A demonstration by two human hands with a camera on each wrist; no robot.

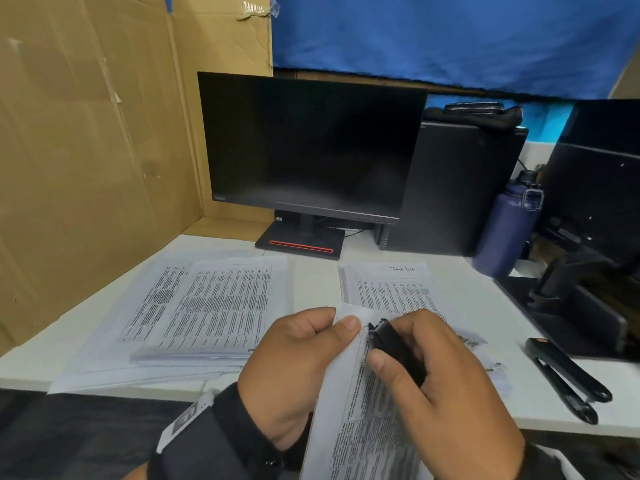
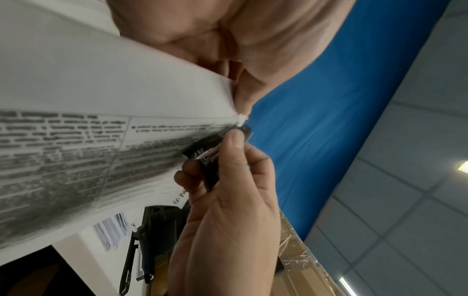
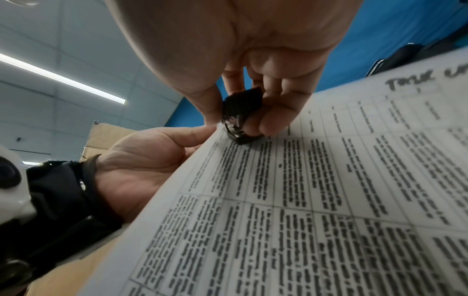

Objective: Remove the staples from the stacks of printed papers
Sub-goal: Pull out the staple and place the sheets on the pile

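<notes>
My left hand (image 1: pixel 304 362) pinches the top corner of a printed paper stack (image 1: pixel 367 427), lifted off the desk toward me. My right hand (image 1: pixel 446 375) grips a small black staple remover (image 1: pixel 394 348), its metal tip set against that corner beside my left thumb. In the left wrist view the staple remover (image 2: pixel 217 146) meets the paper stack (image 2: pixel 101 140) at its corner under my left hand (image 2: pixel 243 96). In the right wrist view my right hand (image 3: pixel 253 112) holds the staple remover (image 3: pixel 238 122) on the paper stack (image 3: pixel 316 190). The staple itself is hidden.
Two more printed stacks lie on the white desk (image 1: pixel 311 282): a wide one at left (image 1: pixel 207 306), one behind my hands (image 1: pixel 391 285). A black stapler (image 1: pixel 568 379) lies at right. A monitor (image 1: pixel 308 143), a computer tower (image 1: pixel 457 188) and a blue bottle (image 1: pixel 505 230) stand behind.
</notes>
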